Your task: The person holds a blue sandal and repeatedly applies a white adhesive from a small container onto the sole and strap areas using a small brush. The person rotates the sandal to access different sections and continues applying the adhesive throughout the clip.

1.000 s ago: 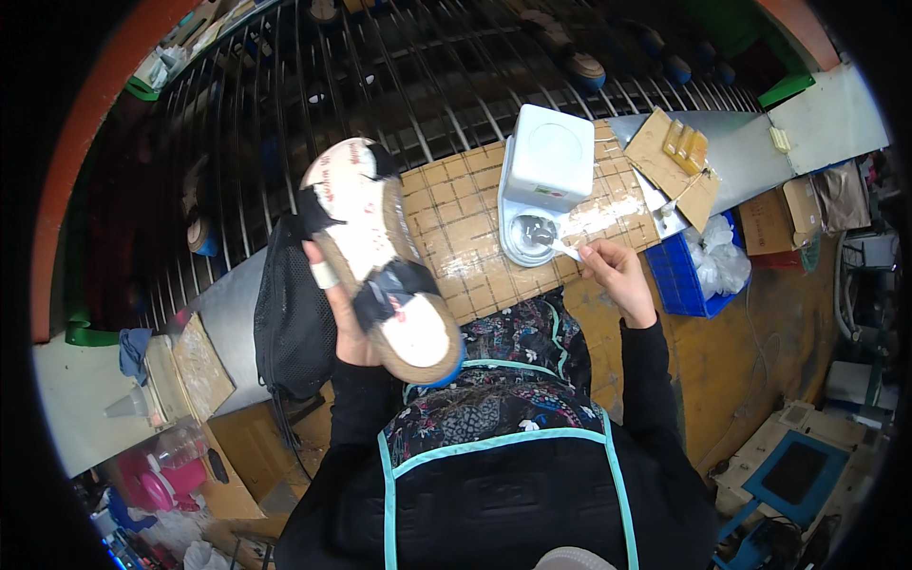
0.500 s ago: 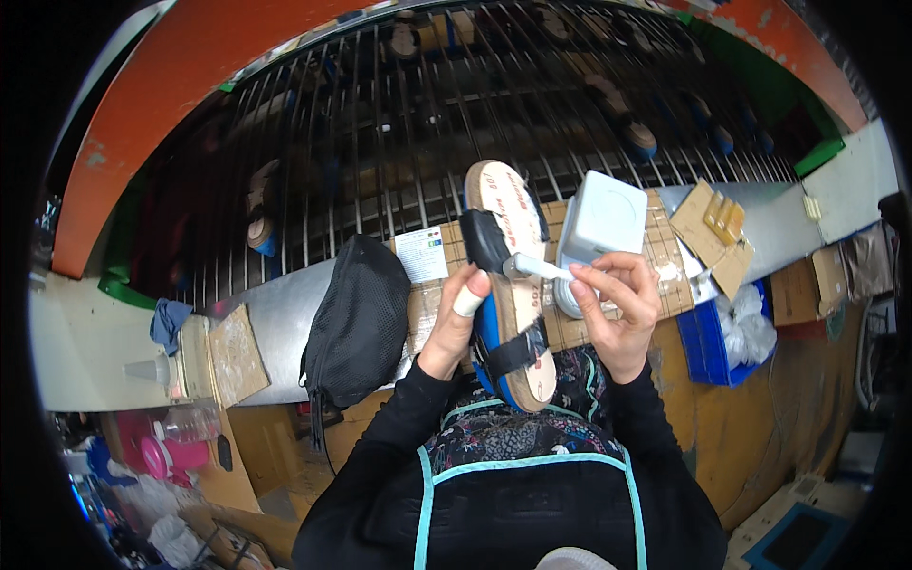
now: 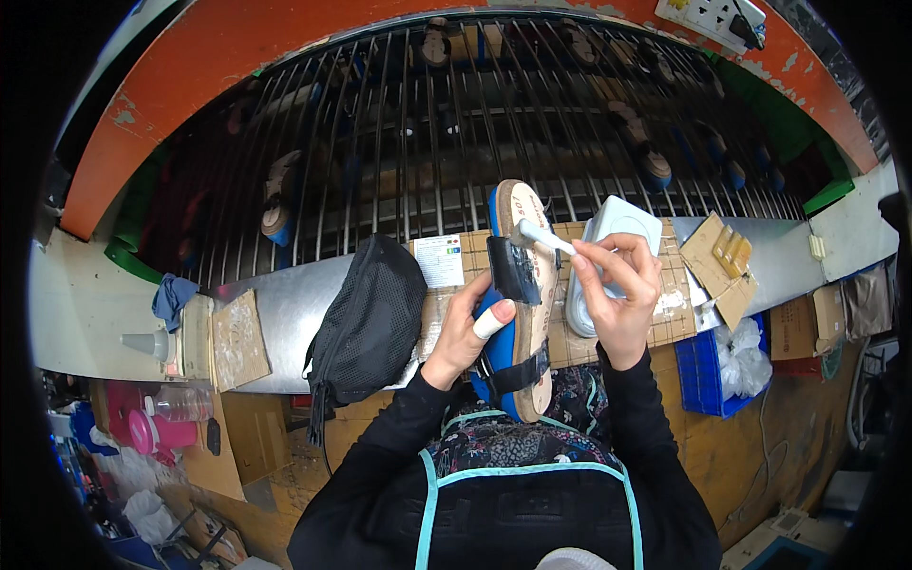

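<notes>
My left hand [image 3: 465, 340], its thumb wrapped in a white covering, grips a sandal [image 3: 534, 323] by its left edge. The sandal has a pale printed footbed, a cork-coloured and blue sole, and black straps. It is held upright in front of me. Between the thumb and fingers of my right hand [image 3: 622, 294] is a white-handled brush [image 3: 553, 239]. The brush's head lies at the upper black strap [image 3: 513, 271]; whether it touches is hard to make out. Just behind the right hand stands a white plastic container [image 3: 622, 218], partly hidden by that hand.
A conveyor of metal bars [image 3: 380, 133] carrying several sandals runs along the far side. On the ledge lie a black mesh bag [image 3: 370, 318], a printed card [image 3: 439, 261] and cardboard [image 3: 674, 302]. A blue crate [image 3: 703, 380] with plastic bags hangs at the right.
The brush has moved up from the sandal's middle to the upper strap's far edge. The sandal has turned slightly, showing more of its blue left side. The whole view has shifted a little.
</notes>
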Motion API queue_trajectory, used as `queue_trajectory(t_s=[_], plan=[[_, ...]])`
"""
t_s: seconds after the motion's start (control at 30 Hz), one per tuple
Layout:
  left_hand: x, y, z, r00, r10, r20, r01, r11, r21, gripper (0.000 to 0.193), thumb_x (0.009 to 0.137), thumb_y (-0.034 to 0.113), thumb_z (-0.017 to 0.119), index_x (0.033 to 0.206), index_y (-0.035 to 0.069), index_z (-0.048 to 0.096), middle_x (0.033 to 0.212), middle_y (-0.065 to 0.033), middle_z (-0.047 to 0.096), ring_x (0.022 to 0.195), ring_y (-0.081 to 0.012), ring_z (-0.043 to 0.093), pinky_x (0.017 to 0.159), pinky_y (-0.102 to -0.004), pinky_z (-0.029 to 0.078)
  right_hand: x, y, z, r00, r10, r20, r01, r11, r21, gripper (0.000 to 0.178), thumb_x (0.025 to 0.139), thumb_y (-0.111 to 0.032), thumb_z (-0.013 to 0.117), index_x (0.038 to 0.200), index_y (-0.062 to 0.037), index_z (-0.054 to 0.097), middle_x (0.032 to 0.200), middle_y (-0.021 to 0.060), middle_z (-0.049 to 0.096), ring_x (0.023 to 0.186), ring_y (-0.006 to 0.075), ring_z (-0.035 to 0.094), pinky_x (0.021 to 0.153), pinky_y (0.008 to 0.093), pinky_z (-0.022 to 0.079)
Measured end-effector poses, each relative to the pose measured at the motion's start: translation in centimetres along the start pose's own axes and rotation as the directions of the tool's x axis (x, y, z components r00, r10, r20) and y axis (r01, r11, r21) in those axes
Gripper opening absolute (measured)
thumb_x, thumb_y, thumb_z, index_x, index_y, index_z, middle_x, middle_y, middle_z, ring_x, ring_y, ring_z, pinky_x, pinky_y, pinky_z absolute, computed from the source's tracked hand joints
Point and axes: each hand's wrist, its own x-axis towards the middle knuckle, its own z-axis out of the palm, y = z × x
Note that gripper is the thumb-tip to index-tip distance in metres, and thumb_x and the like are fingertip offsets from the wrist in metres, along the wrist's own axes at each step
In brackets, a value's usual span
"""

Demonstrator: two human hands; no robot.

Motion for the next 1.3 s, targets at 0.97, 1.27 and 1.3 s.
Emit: queue_trajectory(t_s=[0.97,1.27,1.3], plan=[[0.0,0.6,1.5,0.967,-0.240,0.086,0.251,0.840,-0.481,0.073,0.092,0.060,0.048,0.137,0.002,0.042,0.122,-0.0149,0.059,0.106,-0.0200,0.063,0.090,-0.0339,0.054,-4.3,0.7,-1.5,0.951,0.198,0.238,-0.285,0.860,0.423,0.013,0.082,-0.005,0.073,0.094,-0.0028,0.074,0.091,0.0040,0.057,0.072,0.0077,0.052,0.057,0.0210,0.040],[-0.7,-0.1,0.7,0.974,-0.225,0.007,0.213,0.908,-0.360,0.070,0.091,0.057,0.054,0.130,-0.002,0.048,0.117,-0.0122,0.060,0.103,-0.0159,0.061,0.089,-0.0279,0.049,-4.9,-0.7,0.0,0.970,0.199,0.138,-0.229,0.939,0.255,0.015,0.083,-0.002,0.070,0.097,0.0003,0.073,0.092,0.0059,0.057,0.077,0.0107,0.054,0.062,0.0220,0.043],[-0.9,-0.1,0.6,0.966,-0.258,-0.010,0.240,0.912,-0.334,0.069,0.091,0.055,0.055,0.129,-0.003,0.049,0.117,-0.0117,0.059,0.104,-0.0153,0.059,0.091,-0.0269,0.046,-4.8,-0.8,0.1,0.973,0.200,0.116,-0.222,0.948,0.227,0.015,0.082,-0.005,0.072,0.097,-0.0029,0.074,0.092,0.0048,0.058,0.072,0.0103,0.052,0.065,0.0238,0.040]])
